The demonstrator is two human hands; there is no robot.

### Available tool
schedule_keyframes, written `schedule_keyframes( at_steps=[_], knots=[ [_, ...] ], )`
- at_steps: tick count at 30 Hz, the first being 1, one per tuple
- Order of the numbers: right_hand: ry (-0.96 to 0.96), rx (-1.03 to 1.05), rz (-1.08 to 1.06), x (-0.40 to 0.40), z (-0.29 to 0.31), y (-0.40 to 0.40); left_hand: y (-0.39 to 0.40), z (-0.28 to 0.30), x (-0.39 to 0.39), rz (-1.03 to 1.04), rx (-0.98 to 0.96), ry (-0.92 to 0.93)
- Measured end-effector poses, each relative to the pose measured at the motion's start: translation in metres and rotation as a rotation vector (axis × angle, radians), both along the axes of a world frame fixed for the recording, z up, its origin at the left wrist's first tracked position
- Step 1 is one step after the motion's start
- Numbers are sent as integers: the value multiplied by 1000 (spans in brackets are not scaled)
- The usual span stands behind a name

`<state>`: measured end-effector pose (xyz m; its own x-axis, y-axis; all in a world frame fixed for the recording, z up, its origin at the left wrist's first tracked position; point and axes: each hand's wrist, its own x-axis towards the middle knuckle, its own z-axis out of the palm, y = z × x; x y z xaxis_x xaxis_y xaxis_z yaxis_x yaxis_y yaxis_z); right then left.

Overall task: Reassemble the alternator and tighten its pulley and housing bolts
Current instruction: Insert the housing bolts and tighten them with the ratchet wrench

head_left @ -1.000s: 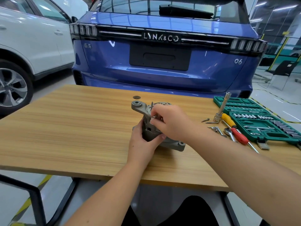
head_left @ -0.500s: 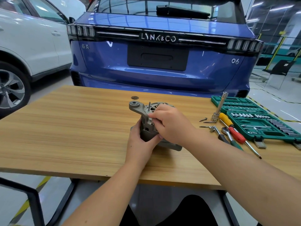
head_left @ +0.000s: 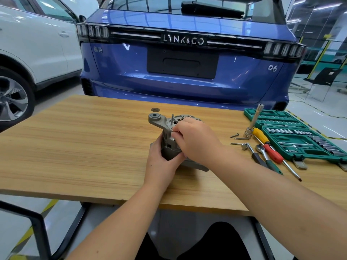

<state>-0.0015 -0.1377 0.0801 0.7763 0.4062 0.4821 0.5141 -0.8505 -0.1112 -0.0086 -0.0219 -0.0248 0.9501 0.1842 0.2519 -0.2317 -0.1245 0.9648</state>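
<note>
Left hand (head_left: 159,162): fingers curled round the lower near side of the alternator (head_left: 169,141), gripping the housing.
Right hand (head_left: 195,139): fingers bent and drawn together on the upper face of the alternator; whether they pinch a small part cannot be told.
Alternator: stands on the wooden table (head_left: 84,147) near its middle, long axis roughly upright and tipped slightly, mounting ear (head_left: 155,117) pointing up-left.
Bolt (head_left: 172,119): stands upright from the top face, beside the right fingertips.
Washer (head_left: 155,109): flat on the table just behind the alternator.
Tools: screwdriver (head_left: 270,149), ratchet (head_left: 262,152), loose screws (head_left: 234,135) and the open socket set (head_left: 300,139) lie to the right, well apart.

Blue car's tailgate (head_left: 184,72) reads "LYNK&CO" and "06"; left badge seems Chinese.
</note>
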Motion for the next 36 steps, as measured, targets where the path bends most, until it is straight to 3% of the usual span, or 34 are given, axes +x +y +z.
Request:
schedule_keyframes(
  at_steps=[8, 13, 15, 17, 19, 21, 23, 25, 29, 36],
  knots=[
    [29, -73, 41, 2, 7, -4, -1, 0, 1, -33, -17, 5],
    [48, 371, 157, 0, 0, -37, -2, 2, 4, -26, 18, -10],
    [10, 544, 2, 14, -6, -64, -2, 0, 6, -27, 33, -23],
    [63, 567, -233, 37, -13, -94, -2, -3, 8, -37, 55, -44],
    [251, 367, -472, 61, -23, -125, -1, -6, 9, -48, 73, -51],
    [453, -37, -647, 77, -35, -149, -1, -6, 9, -60, 76, -49],
    [511, -433, -659, 88, -47, -163, -1, -3, 8, -70, 83, -46],
    [468, -684, -610, 98, -56, -170, -2, 0, 8, -83, 85, -47],
    [432, -857, -566, 110, -67, -169, -2, -3, 8, -80, 69, -38],
    [286, -895, -416, 111, -75, -170, -2, -4, 9, -51, 112, -32]
  ],
)
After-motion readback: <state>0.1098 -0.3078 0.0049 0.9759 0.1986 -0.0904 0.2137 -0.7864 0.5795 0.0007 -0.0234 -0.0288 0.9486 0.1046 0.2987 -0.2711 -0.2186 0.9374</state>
